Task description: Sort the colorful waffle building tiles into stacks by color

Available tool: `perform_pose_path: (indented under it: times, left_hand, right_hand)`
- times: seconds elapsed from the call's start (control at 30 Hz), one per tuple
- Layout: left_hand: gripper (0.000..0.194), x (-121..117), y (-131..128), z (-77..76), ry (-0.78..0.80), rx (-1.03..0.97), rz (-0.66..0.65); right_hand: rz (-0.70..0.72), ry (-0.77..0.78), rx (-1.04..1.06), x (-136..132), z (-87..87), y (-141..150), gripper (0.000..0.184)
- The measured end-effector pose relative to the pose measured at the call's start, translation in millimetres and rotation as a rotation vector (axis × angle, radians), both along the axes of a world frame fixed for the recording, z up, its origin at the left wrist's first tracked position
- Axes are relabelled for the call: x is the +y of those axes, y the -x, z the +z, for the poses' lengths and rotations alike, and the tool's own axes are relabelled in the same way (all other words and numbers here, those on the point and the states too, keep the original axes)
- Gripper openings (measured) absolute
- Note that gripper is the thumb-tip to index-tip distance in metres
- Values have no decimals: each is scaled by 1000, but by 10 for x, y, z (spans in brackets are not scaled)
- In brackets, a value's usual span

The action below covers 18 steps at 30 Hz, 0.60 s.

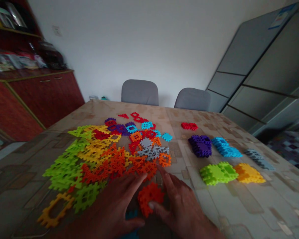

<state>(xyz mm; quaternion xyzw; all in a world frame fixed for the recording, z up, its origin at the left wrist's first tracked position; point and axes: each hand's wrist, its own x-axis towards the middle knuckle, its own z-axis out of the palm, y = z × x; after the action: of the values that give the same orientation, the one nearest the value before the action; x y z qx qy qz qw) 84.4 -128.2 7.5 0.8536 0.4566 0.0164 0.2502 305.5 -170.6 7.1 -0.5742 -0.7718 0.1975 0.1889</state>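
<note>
A stack of red-orange interlocking plastic tiles (151,196) sits at the near middle of the table, between my hands. My left hand (114,202) is at its left, fingers stretched forward and thumb apart, holding nothing that I can see. A blue tile (131,215) shows partly beneath my left hand. My right hand (180,202) reaches along the stack's right side with its thumb tip against the near face; its index finger stretches past the stack. Just beyond my fingertips lie loose orange tiles (148,168), part of a mixed heap.
Loose green tiles (64,167), yellow tiles (94,149) and grey tiles (153,152) spread leftward. Sorted groups stand right: purple (201,146), light blue (226,147), grey (259,158), green (218,172), yellow (249,172) and red (189,126). Two chairs (139,92) stand behind the table.
</note>
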Motion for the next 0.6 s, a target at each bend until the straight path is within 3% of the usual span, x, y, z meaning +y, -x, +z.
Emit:
perform_pose_path:
  times: [0.13,0.3,0.6]
  left_hand:
    - [101,-44,-46,-95,35,-10,-11]
    - [94,-29,5,-225,47,-80,-13]
    - [80,62,28,-387,-43,-146,22]
  right_hand:
    - [129,66,-15,41,79,-211,79]
    - [296,159,44,79,52,-331,89]
    - [338,35,153,143,-122,-192,102]
